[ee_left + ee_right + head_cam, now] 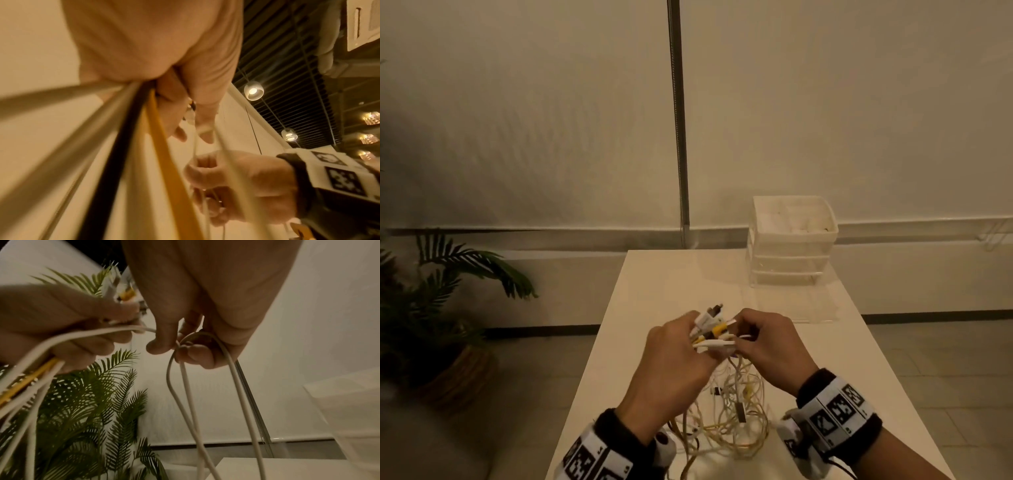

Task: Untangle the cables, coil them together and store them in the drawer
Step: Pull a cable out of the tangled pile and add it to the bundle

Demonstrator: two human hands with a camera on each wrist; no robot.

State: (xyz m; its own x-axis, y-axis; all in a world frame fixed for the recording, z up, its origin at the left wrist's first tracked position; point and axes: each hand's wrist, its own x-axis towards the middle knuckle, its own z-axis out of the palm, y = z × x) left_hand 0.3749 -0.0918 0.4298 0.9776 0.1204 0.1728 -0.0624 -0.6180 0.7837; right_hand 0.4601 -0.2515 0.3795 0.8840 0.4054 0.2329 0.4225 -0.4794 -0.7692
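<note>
Cables (726,416) hang in a loose white and yellow tangle from both hands down to the tabletop (654,284). Left hand (674,356) has its fingers clamped round a bunch of plug ends (710,327); right hand (763,346), just beside it, pinches a white cable loop (197,340) between thumb and fingertips. Drawer unit (791,240) stands at the tabletop's far right, one clear drawer (796,305) pulled out.

Drawer unit (792,240) at counter (654,281) far right corner. Cables (729,411) heaped at near edge, between both wrists. Left hand (674,363) and right hand (767,346) raised above heap, touching. Potted plant (431,308) on floor, left of counter.
</note>
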